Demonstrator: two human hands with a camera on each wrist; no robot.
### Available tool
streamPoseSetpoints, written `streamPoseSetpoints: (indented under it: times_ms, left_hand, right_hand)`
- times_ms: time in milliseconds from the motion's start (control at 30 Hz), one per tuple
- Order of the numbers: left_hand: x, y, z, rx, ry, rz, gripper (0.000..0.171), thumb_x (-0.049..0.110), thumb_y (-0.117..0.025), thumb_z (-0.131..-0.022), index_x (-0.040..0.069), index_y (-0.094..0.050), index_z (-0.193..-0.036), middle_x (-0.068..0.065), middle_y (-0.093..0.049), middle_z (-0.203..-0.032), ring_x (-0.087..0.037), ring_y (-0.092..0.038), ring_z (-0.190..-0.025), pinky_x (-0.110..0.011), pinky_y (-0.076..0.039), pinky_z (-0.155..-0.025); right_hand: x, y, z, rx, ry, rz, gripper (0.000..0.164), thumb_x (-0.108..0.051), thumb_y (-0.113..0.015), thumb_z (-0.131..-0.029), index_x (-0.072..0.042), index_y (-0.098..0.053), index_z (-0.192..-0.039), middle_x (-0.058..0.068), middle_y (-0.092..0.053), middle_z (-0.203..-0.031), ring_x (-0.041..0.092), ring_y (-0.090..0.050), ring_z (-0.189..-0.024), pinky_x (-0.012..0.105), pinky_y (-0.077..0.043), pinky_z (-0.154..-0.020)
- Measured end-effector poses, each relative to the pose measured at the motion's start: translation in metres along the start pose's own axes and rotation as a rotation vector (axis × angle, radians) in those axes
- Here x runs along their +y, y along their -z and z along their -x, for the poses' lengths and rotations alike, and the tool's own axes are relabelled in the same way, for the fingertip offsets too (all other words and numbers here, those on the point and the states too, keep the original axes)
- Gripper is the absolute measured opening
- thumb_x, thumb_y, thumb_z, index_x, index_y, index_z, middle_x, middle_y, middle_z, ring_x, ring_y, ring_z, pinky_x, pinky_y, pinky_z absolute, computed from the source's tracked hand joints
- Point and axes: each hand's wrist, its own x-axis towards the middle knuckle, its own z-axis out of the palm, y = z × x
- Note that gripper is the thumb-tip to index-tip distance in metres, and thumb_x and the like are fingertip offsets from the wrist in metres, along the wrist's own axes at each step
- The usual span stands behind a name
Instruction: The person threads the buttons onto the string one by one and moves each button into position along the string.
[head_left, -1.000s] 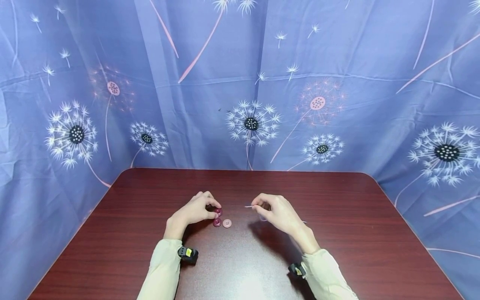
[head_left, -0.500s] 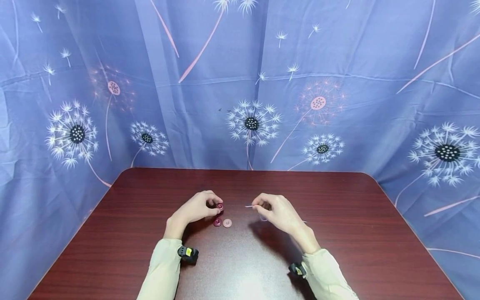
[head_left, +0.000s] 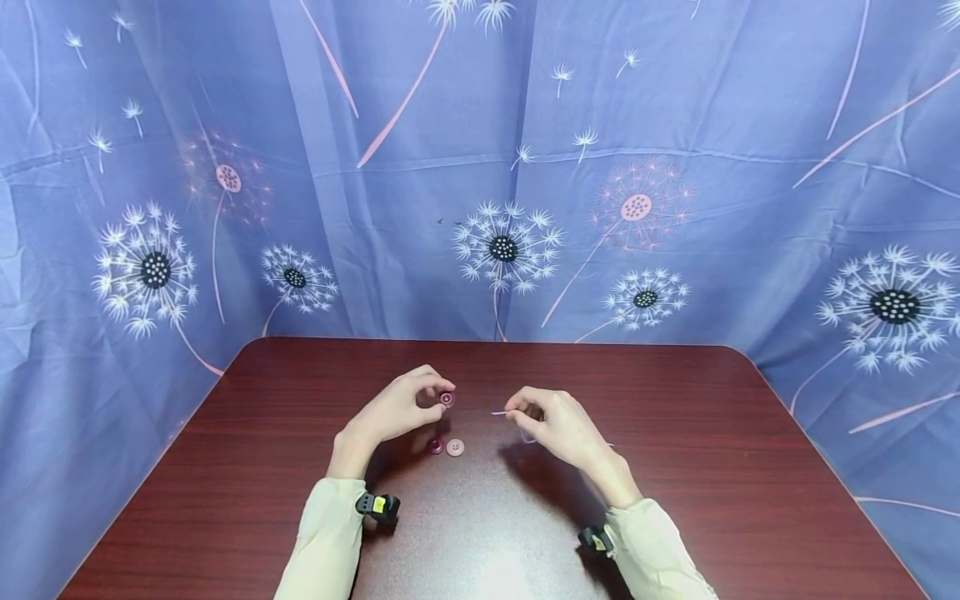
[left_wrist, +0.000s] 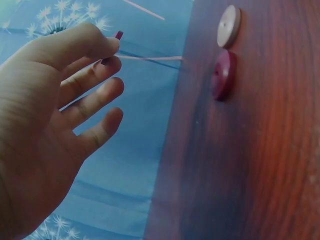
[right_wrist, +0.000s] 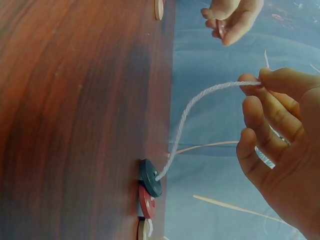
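Note:
My left hand [head_left: 401,408] pinches a dark red button [head_left: 447,399] between thumb and forefinger, raised above the table. Beneath it lie another dark red button [head_left: 436,447] and a pale pink button [head_left: 455,447], side by side. To the right, my right hand [head_left: 557,427] pinches a whitish cord [right_wrist: 187,112] near its end, and a short tip sticks out towards the left hand. In the right wrist view the cord runs down into a dark green button [right_wrist: 150,176]. A red button [right_wrist: 146,202] and a beige button [right_wrist: 143,230] lie against it; the right hand hides them in the head view.
The dark reddish wooden table [head_left: 675,417] has a glossy bright patch near its front. Behind and beside it hangs a blue curtain [head_left: 405,242] with dandelion prints. A black camera is strapped on each wrist.
My left hand has lifted the dark red button off the table, moving it up and slightly right. The right hand stays in place with the cord.

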Motion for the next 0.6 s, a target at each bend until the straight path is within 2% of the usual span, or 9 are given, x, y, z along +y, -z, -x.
streamPoseSetpoints:
  times_ms: [200,367,600]
  left_hand:
    - [0.009,0.001,-0.003,0.013,-0.032,-0.009,0.030,0.017,-0.071,-0.089,0.018,-0.071,-0.119,0.009,-0.061,-0.103,-0.006,-0.056,-0.095,-0.027,-0.048,-0.083]
    - [0.015,0.000,-0.005,0.021,-0.046,0.002,0.025,0.022,-0.073,-0.089,0.020,-0.072,-0.114,0.012,-0.060,-0.099,-0.005,-0.057,-0.093,-0.024,-0.048,-0.079]
    - [0.022,0.000,-0.007,0.017,-0.053,0.037,0.026,0.022,-0.077,-0.086,0.017,-0.072,-0.110,0.005,-0.063,-0.098,-0.008,-0.060,-0.089,-0.026,-0.049,-0.078]
  right_hand:
    - [0.000,0.000,0.000,0.002,-0.003,0.007,0.005,-0.019,-0.069,-0.093,-0.024,-0.070,-0.096,-0.004,-0.070,-0.072,-0.002,-0.058,-0.056,0.021,-0.045,-0.061]
    - [0.000,0.000,0.000,-0.006,-0.003,-0.002,0.005,-0.020,-0.068,-0.094,-0.023,-0.070,-0.096,-0.003,-0.070,-0.072,0.006,-0.062,-0.057,0.021,-0.045,-0.061]
    - [0.001,0.000,0.000,-0.001,0.003,-0.004,0.005,-0.020,-0.068,-0.094,-0.023,-0.070,-0.096,-0.005,-0.067,-0.070,0.010,-0.064,-0.058,0.020,-0.046,-0.061]
